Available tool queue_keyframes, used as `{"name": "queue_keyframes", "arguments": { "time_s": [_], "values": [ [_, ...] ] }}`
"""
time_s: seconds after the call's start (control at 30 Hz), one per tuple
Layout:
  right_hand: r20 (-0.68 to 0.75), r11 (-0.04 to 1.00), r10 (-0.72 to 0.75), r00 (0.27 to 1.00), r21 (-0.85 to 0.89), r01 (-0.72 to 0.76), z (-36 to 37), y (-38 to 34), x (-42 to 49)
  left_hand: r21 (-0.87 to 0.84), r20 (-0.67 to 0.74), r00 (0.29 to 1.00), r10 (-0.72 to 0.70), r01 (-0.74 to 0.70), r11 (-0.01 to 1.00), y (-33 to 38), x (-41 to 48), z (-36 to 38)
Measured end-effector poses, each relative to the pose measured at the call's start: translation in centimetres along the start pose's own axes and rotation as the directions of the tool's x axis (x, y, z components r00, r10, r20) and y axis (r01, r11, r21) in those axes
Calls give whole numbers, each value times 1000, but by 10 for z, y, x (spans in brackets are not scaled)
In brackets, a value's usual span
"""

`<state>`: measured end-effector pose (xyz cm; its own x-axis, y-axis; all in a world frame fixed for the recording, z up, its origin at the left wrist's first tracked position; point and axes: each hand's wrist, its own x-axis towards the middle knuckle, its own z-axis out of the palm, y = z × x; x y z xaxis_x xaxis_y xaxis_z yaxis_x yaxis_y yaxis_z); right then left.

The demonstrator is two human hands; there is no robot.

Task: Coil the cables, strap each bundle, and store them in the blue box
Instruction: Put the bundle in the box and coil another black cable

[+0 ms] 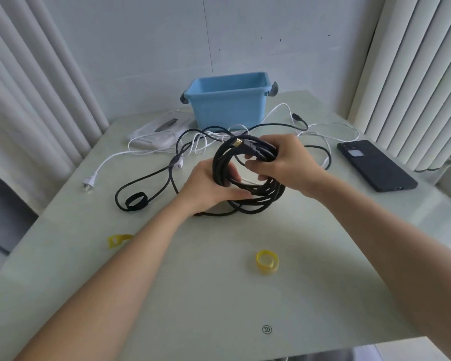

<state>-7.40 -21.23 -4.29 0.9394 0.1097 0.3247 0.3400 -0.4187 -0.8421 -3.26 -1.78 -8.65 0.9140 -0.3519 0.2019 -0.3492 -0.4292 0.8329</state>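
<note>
Pale table (pixel 219 295); left hand (pixel 208 186), right hand (pixel 284 162) both curled gripping black cable coil (pixel 255 191)

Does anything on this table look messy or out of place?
The loose cables: a white cable and a thin black cable lie crossed and tangled in front of the blue box. The coil gripped by the left hand and right hand has uneven loops, the lowest sagging onto the table. Nothing looks spilled or damaged.

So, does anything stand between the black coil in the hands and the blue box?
Only loose white cable and black cable lie on the table before the box. Lifted over them, the coil likely passes; the box top is open.
</note>
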Motion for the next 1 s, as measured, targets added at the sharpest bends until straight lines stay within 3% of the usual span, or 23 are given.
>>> {"name": "queue_keyframes", "arguments": {
  "time_s": [0.1, 0.2, 0.3, 0.43, 0.57, 0.73, 0.9, 1.0],
  "values": [
    [-47, 996, -75, 996, -54, 72, 3, -4, 2, -92, -56, 998, 33, -38, 995, 3, -4, 1],
    [-20, 966, -88, 996, -244, 80, 6, -3, 2, -63, 2, 1000, -31, 32, 998, 6, -6, 2],
    [-34, 943, -102, 994, -322, 86, 7, -1, 4, -27, 34, 999, -28, 29, 999, 6, -6, 1],
    [-17, 934, -112, 994, -344, 99, 8, 1, 6, -193, -115, 976, 184, -204, 960, 24, -10, 1],
    [-1, 896, -209, 978, -401, 191, 11, -1, 4, -148, -297, 933, 204, -257, 955, 52, -11, 7],
    [14, 937, -152, 988, -316, 148, 8, 5, 0, -149, -323, 928, 186, -243, 958, 50, -6, 13],
    [105, 998, -57, 993, 43, 52, 9, 2, -5, -200, -379, 906, 191, -282, 938, 39, -7, 13],
    [90, 997, -75, 993, 41, 72, 11, 1, -8, -309, -407, 908, 96, -236, 922, 38, -15, 13]
  ]
}}
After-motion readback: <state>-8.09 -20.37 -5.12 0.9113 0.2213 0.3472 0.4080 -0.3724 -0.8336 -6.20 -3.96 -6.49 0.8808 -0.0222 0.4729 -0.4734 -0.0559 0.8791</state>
